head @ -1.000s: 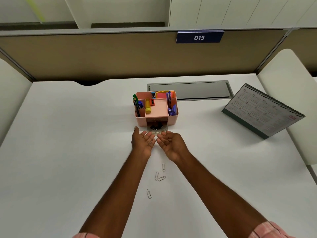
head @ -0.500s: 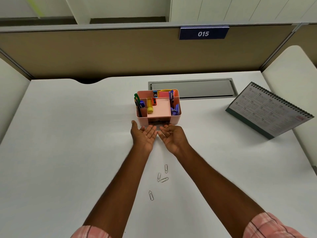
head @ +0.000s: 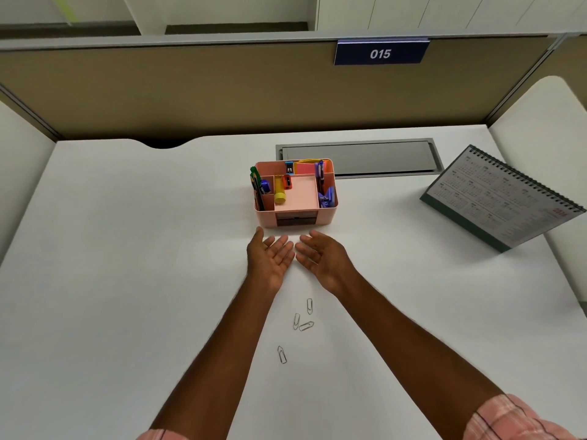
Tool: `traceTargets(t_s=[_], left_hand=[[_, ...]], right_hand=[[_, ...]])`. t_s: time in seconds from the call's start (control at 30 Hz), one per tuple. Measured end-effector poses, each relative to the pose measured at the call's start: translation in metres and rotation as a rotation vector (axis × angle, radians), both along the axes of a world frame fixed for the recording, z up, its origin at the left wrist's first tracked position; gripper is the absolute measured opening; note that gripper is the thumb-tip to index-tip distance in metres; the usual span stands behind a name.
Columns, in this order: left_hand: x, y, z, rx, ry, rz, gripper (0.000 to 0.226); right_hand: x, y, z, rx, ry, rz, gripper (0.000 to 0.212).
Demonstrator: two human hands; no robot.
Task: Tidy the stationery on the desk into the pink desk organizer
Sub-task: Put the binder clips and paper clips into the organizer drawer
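The pink desk organizer (head: 331, 217) stands near the middle of the white table (head: 127, 249), just in front of a grey cable hatch (head: 359, 157). A second ago its front drawer (head: 295, 221) stood pulled out, with dark and metallic clips showing inside and both hands at its face. Now the drawer sits flush with the front wall and the hands have drawn back a little.

The left hand (head: 270, 258) and the right hand (head: 320, 258) lie just before the organizer, spread and relaxed. Their palms are turned up and inward, their fingertips are close together, and they hold nothing.

So the drawer load looks stowed, but the job is not finished. Four paper clips lie loose on the table between the forearms: one (head: 309, 306) nearest the hands, two (head: 296, 321) (head: 306, 326) touching or nearly so, and one (head: 281, 354) apart, closer to the person. By my reckoning they go in next, and the drawer may need opening again.

The top compartments hold green pens (head: 255, 185), a yellow tube (head: 279, 193), an orange sharpener (head: 287, 181) and purple binder clips (head: 327, 198).

A navy plate (head: 380, 54) on the partition reads "015" in white. The desk calendar (head: 502, 198) at right shows month grids and a red year figure, too small to read surely. A blue item (head: 265, 187) beside the pens bears white lettering that I cannot make out.
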State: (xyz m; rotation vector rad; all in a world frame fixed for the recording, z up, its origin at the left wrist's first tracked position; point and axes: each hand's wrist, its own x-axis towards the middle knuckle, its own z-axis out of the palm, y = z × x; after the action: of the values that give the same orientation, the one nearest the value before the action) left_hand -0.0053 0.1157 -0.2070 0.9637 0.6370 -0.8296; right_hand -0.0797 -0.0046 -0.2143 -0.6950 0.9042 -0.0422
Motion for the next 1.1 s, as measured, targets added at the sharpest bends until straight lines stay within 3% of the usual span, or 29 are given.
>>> traceTargets(t_s=[0.1,0.2,0.33,0.53,0.67,0.9,1.1], left_hand=[[-0.019,0.010,-0.005,0.129,-0.070,-0.101,0.049],[-0.035,0.009,-0.004,0.371,-0.272,-0.246,0.032],[-0.036,-0.002,0.012,0.422,-0.382,-0.280,0.025],[-0.021,-0.014,0.033,0.714,-0.825,-0.360,0.048],[-0.005,-0.018,0.037,0.901,-0.998,-0.450,0.057],[0.008,-0.016,0.032,1.087,-1.021,-0.659,0.054],[0.010,-0.016,0.027,1.249,-0.966,-0.681,0.041]], right_hand=[[-0.019,0.005,-0.009,-0.114,0.078,0.098,0.028],[-0.033,0.010,-0.016,-0.233,0.114,0.147,0.026],[-0.027,0.016,-0.010,-0.322,0.106,0.178,0.028],[0.010,0.017,0.009,-0.127,0.008,0.129,0.046],[0.028,0.019,0.013,0.018,-0.039,0.073,0.059],[0.034,0.029,0.011,0.262,-0.136,-0.088,0.069],[0.034,0.042,0.003,0.475,-0.284,-0.205,0.076]])
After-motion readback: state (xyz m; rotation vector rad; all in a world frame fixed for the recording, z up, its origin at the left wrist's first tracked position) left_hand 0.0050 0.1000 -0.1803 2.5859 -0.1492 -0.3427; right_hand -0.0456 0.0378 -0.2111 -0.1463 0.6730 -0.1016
